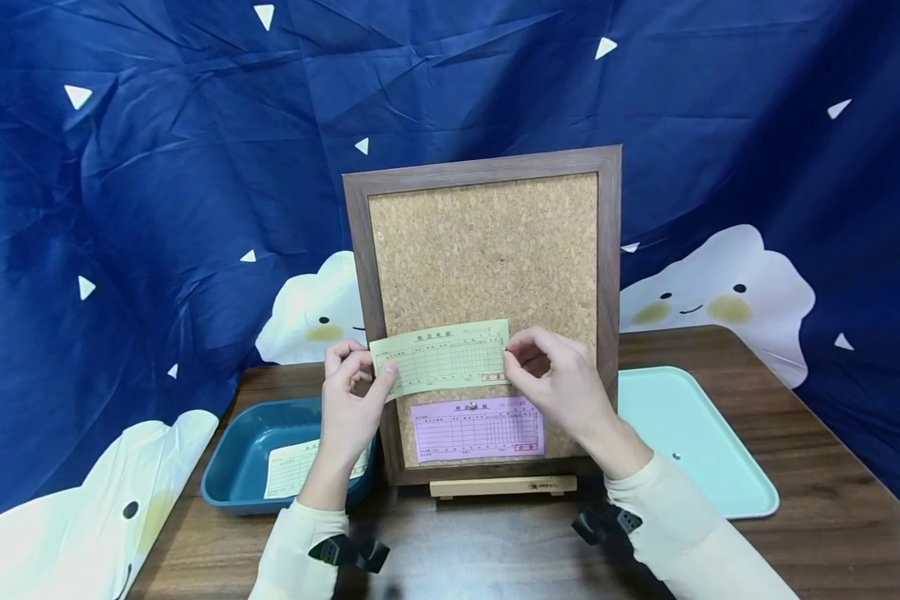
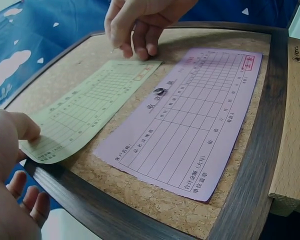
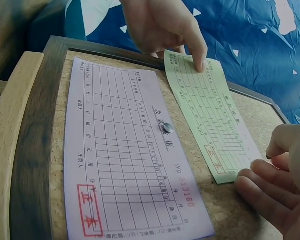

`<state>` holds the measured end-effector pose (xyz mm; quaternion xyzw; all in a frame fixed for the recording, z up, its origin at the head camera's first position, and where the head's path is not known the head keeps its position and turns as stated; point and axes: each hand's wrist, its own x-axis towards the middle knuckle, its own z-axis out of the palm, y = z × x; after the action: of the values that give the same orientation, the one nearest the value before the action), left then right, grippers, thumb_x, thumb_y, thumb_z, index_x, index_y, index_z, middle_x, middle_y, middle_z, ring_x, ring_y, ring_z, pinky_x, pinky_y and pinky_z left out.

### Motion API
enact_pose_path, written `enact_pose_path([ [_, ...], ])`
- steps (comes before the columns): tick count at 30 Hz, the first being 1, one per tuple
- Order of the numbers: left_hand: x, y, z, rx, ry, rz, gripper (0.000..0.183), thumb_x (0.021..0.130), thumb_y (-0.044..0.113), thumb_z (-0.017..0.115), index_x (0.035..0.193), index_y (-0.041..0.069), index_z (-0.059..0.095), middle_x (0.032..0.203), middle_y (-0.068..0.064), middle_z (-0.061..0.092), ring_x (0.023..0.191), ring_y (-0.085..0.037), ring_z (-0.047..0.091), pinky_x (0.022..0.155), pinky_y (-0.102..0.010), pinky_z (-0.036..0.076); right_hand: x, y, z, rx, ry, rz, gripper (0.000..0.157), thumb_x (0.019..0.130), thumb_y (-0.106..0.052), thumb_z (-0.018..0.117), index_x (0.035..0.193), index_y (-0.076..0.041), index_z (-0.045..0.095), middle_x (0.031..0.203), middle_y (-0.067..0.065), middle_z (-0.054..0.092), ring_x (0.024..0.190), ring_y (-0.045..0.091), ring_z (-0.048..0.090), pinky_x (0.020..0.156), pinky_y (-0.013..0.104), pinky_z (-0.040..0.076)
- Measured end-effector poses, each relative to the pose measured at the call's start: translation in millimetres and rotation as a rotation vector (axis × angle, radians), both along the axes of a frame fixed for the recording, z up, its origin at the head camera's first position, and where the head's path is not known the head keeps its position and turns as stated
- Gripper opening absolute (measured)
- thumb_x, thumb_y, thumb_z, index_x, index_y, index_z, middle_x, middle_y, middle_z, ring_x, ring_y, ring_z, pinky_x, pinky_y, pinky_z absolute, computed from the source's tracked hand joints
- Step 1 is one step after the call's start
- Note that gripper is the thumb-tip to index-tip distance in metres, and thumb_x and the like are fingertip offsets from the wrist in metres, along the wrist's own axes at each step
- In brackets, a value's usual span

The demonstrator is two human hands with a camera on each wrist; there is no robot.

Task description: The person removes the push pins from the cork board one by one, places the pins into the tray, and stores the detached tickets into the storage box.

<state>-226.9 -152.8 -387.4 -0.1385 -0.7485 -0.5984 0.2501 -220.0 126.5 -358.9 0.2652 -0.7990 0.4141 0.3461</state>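
A pale green receipt slip point(image 1: 441, 358) is held slightly tilted in front of a framed cork board point(image 1: 487, 250). My left hand point(image 1: 348, 400) pinches its left end, thumb point(image 2: 27, 131) on the printed face. At the slip's right end is my right hand point(image 1: 558, 379), thumb and forefinger together; a tiny pin-like point, probably a thumbtack, shows at their tips. Its other fingers point(image 3: 260, 195) are curled close to the slip's corner. Below, a purple receipt slip point(image 1: 480, 433) hangs on the cork under a silver thumbtack point(image 3: 166, 128).
A blue basin point(image 1: 228, 450) on the left holds more pale slips point(image 1: 292, 468). To the right lies a mint-green tray point(image 1: 708, 450). The board stands on a wooden stand point(image 1: 502, 487) on the brown table point(image 1: 450, 550), with a blue curtain point(image 1: 450, 75) behind.
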Motion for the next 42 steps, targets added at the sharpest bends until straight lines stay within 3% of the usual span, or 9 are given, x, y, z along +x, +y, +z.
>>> enact_pose_path([
  [5, 0.0, -1, 0.2, 0.031, -0.012, -0.017, 0.013, 0.098, 0.005, 0.076, 0.096, -0.006, 0.07, 0.114, 0.002, 0.041, 0.086, -0.013, 0.053, 0.078, -0.021, 0.047, 1.7, 3, 1.3, 0.005, -0.007, -0.027, 0.01, 0.089, 0.005, 0.076, 0.092, -0.004, 0.074, 0.081, 0.005, 0.075, 0.071, 0.013, 0.07, 0.065, 0.021, 0.058],
  [16, 0.5, -8, -0.8, 0.069, -0.039, -0.009, 0.009, 0.1, 0.003, 0.074, 0.099, -0.006, 0.073, 0.111, 0.002, 0.053, 0.086, -0.011, 0.057, 0.081, -0.019, 0.05, 4.0, 10, 1.6, -0.006, -0.038, -0.055, 0.012, 0.088, 0.005, 0.079, 0.093, -0.006, 0.078, 0.083, 0.004, 0.078, 0.073, 0.008, 0.069, 0.068, 0.012, 0.054],
  [30, 5.0, -16, -0.7, 0.05, -0.097, 0.047, 0.009, 0.1, 0.007, 0.075, 0.106, 0.0, 0.077, 0.088, 0.009, 0.073, 0.073, -0.012, 0.061, 0.063, -0.019, 0.049, 5.0, 22, 0.1, -0.029, -0.017, -0.062, 0.011, 0.09, 0.004, 0.079, 0.093, -0.007, 0.079, 0.083, 0.006, 0.079, 0.072, 0.005, 0.067, 0.067, 0.016, 0.056],
  [38, 7.1, -21, 0.0, 0.026, -0.108, 0.081, 0.015, 0.101, 0.01, 0.076, 0.111, 0.0, 0.079, 0.097, -0.016, 0.078, 0.075, -0.011, 0.063, 0.065, -0.02, 0.051, 6.5, 28, 1.2, -0.043, -0.036, -0.074, 0.01, 0.091, 0.002, 0.079, 0.095, -0.006, 0.079, 0.084, 0.01, 0.079, 0.075, 0.004, 0.067, 0.07, 0.01, 0.052],
  [42, 7.6, -23, -1.8, -0.007, -0.125, 0.11, 0.019, 0.102, 0.015, 0.076, 0.113, 0.001, 0.079, 0.103, -0.021, 0.079, 0.078, -0.01, 0.063, 0.068, -0.019, 0.052, 7.1, 30, 1.3, -0.046, -0.045, -0.078, 0.008, 0.092, 0.001, 0.079, 0.095, -0.006, 0.079, 0.086, 0.011, 0.079, 0.076, 0.004, 0.067, 0.071, 0.009, 0.053],
])
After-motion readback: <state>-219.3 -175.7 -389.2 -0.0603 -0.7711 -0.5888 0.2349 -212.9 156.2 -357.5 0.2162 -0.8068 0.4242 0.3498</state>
